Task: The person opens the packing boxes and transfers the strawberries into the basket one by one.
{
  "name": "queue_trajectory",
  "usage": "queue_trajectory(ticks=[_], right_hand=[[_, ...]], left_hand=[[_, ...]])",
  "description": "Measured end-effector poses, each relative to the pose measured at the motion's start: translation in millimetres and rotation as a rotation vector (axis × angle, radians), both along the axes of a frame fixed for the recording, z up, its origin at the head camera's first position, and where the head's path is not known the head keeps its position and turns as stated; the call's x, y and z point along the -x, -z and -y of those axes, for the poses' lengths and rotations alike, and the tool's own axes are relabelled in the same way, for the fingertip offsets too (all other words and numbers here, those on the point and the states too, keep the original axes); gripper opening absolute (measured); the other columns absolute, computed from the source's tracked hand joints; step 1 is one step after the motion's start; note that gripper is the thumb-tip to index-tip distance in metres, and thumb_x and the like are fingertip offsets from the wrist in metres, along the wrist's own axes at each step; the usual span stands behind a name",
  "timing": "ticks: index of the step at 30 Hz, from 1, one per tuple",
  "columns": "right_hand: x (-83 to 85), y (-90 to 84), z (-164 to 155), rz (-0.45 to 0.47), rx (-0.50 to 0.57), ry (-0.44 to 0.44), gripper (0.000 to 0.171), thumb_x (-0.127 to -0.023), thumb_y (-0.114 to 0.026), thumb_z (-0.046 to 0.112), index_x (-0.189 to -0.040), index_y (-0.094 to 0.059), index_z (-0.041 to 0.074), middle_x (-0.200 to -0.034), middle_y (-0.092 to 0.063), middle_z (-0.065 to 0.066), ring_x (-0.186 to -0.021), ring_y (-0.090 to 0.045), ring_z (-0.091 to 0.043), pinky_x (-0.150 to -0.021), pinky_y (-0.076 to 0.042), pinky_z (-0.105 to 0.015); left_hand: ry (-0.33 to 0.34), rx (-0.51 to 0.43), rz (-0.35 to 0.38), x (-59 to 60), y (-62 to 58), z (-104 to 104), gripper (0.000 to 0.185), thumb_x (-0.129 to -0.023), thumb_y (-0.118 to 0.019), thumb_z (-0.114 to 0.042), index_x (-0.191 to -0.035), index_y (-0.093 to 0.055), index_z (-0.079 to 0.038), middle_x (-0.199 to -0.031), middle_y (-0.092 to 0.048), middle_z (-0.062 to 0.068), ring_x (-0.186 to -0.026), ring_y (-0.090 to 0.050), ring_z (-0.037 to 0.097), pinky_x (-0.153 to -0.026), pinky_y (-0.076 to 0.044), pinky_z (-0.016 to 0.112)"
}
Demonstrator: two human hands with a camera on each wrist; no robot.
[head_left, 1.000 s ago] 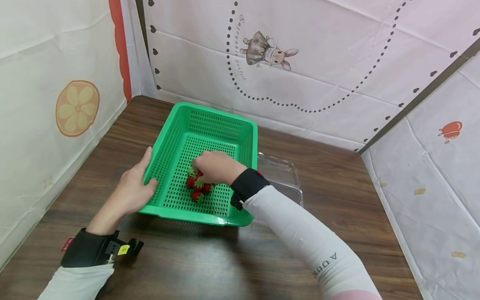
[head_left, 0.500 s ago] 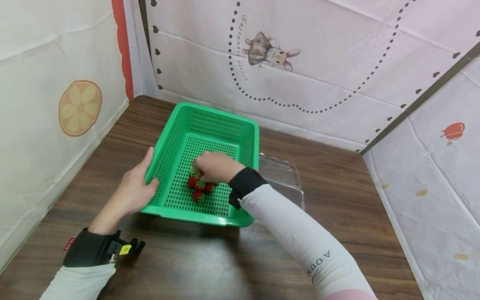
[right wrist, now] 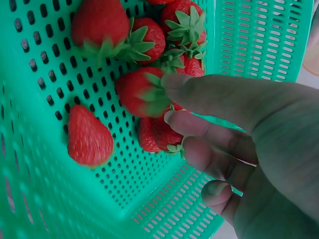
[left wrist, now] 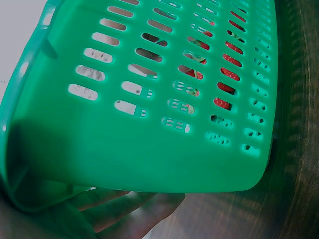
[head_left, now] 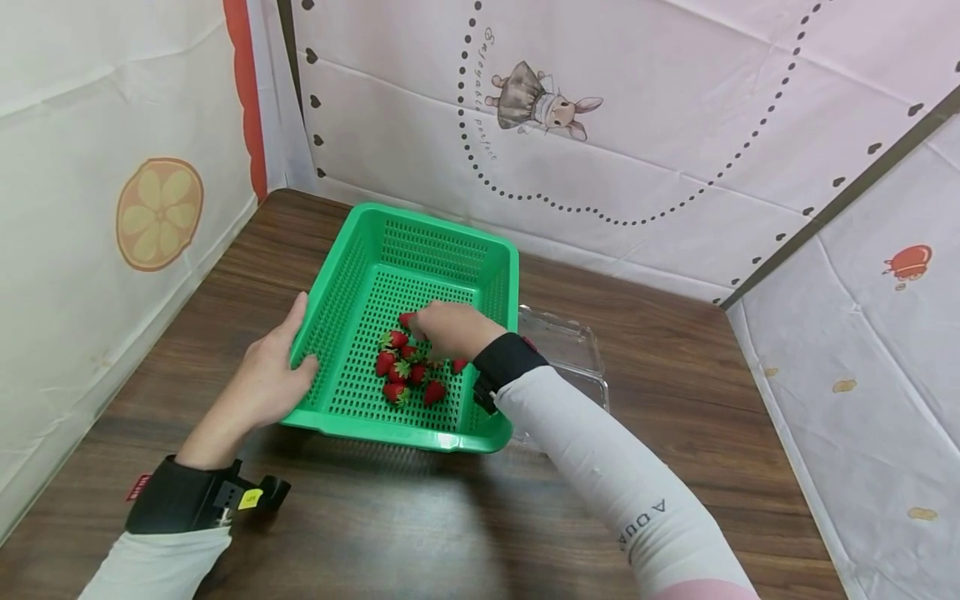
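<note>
In the head view, a green perforated basket [head_left: 390,250] sits on a dark wooden table [head_left: 660,350], toward the table's far left corner, with its near left side tipped up a little. The left hand [head_left: 273,379] grips the basket's left wall near the near left corner, thumb inside the rim and fingers underneath. The right hand [head_left: 448,327] reaches into the basket from the right side, its fingertips at a strawberry near the middle of the floor; the view does not show whether the berry is pinched. A cluster of strawberries [head_left: 405,371] lies on the near half of the basket floor, one loose berry close to the right wall. A clear plastic container [head_left: 562,346] stands just beside the basket's right wall.

In the left wrist view, the basket's outer wall [left wrist: 149,149] fills the picture, red fruit showing through the slots [left wrist: 227,74]. The left hand's fingers [left wrist: 124,211] lie curled under the bottom edge.

In the right wrist view, the right hand [right wrist: 249,134] hangs over the strawberries, its fingers loosely bent. The forefinger tip touches the green cap of one strawberry [right wrist: 139,92]; nothing is enclosed. A single strawberry [right wrist: 88,137] lies apart, nearer the left edge of the floor.
</note>
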State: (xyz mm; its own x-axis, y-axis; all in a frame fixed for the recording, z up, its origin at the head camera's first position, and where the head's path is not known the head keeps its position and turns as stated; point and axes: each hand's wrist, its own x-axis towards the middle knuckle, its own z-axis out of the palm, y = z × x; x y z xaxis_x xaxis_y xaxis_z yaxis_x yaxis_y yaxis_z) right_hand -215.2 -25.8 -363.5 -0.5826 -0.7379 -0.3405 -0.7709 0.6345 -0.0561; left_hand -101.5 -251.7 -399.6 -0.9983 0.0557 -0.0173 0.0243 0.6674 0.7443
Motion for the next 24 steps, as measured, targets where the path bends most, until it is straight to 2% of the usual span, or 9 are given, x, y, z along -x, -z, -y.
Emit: queue_trajectory(ticks=[2,5,7,9,12,15,18,21,24], right_hand=[[-0.4,-1.1,-0.6,-0.007,-0.011,0.007,0.044,-0.086,-0.069,0.006,-0.071,-0.03,0.016,-0.074,-0.018,0.003,-0.066,-0.024,-0.012,-0.06,-0.022,-0.026],[0.1,-1.4,-3.1,-0.015,-0.005,0.0,0.045,-0.087,-0.066,0.003,-0.069,-0.027,0.017,-0.074,-0.017,0.002,-0.066,-0.022,-0.013,-0.06,-0.02,-0.026],[0.6,-1.0,-5.9,-0.02,-0.002,-0.005,0.04,-0.088,-0.065,0.004,-0.069,-0.032,0.017,-0.073,-0.021,0.002,-0.066,-0.023,-0.013,-0.061,-0.021,-0.026],[0.2,-1.8,-8.7,-0.018,0.001,-0.003,0.027,-0.088,-0.066,0.006,-0.073,-0.046,0.015,-0.072,-0.028,0.003,-0.067,-0.029,-0.012,-0.062,-0.024,-0.026],[-0.7,-4.6,-12.3,-0.006,0.011,0.014,0.005,-0.088,-0.068,0.01,-0.089,-0.064,0.009,-0.076,-0.044,0.003,-0.07,-0.039,-0.013,-0.064,-0.03,-0.026],[-0.9,-6.1,-14.7,0.003,0.031,0.021,0.01,-0.087,-0.071,0.016,-0.09,-0.065,0.008,-0.076,-0.045,0.003,-0.071,-0.041,-0.013,-0.065,-0.031,-0.027],[-0.1,-6.2,-16.7,0.013,0.045,0.022,0.029,-0.087,-0.072,0.017,-0.074,-0.047,0.012,-0.072,-0.03,0.003,-0.067,-0.032,-0.012,-0.064,-0.027,-0.027],[0.7,-7.1,-18.5,0.031,0.073,0.026,0.042,-0.088,-0.071,0.017,-0.072,-0.032,0.016,-0.072,-0.02,0.003,-0.064,-0.025,-0.012,-0.064,-0.023,-0.027],[0.5,-10.1,-20.1,0.047,0.097,0.033,0.034,-0.089,-0.07,0.02,-0.074,-0.04,0.015,-0.072,-0.027,0.003,-0.065,-0.029,-0.012,-0.065,-0.025,-0.028]], left_hand=[[0.0,0.002,0.003,0.1,-0.1,0.0,0.081,-0.096,-0.044,-0.007,-0.155,0.01,-0.017,-0.153,-0.024,0.034,-0.101,-0.053,0.038,-0.074,-0.045,0.041],[-0.002,0.002,0.009,0.0,-0.2,-0.2,0.081,-0.096,-0.044,-0.007,-0.155,0.01,-0.017,-0.153,-0.024,0.034,-0.1,-0.053,0.038,-0.074,-0.045,0.041],[-0.004,0.0,0.011,-0.3,-0.3,-0.5,0.081,-0.096,-0.044,-0.007,-0.155,0.011,-0.017,-0.153,-0.024,0.034,-0.101,-0.052,0.039,-0.076,-0.045,0.044],[-0.006,-0.002,0.013,-0.5,-0.2,-0.8,0.081,-0.096,-0.044,-0.007,-0.155,0.011,-0.017,-0.153,-0.023,0.034,-0.103,-0.051,0.039,-0.078,-0.044,0.047],[-0.009,-0.005,0.016,-0.5,0.0,-0.9,0.08,-0.096,-0.044,-0.007,-0.155,0.011,-0.018,-0.154,-0.022,0.034,-0.105,-0.05,0.04,-0.079,-0.044,0.049],[-0.011,-0.004,0.014,-0.4,0.5,-0.5,0.08,-0.097,-0.044,-0.008,-0.155,0.01,-0.018,-0.153,-0.022,0.034,-0.105,-0.049,0.04,-0.079,-0.044,0.048],[-0.005,-0.006,0.005,-0.3,1.4,0.1,0.081,-0.096,-0.045,-0.008,-0.155,0.01,-0.018,-0.152,-0.024,0.035,-0.098,-0.054,0.037,-0.073,-0.045,0.042],[0.0,-0.008,-0.005,-0.3,1.9,0.4,0.081,-0.096,-0.045,-0.008,-0.155,0.009,-0.018,-0.151,-0.025,0.036,-0.092,-0.056,0.035,-0.067,-0.044,0.034],[0.0,-0.004,-0.007,-0.5,1.9,0.4,0.081,-0.096,-0.045,-0.008,-0.155,0.009,-0.018,-0.151,-0.026,0.036,-0.092,-0.056,0.035,-0.067,-0.043,0.031]])
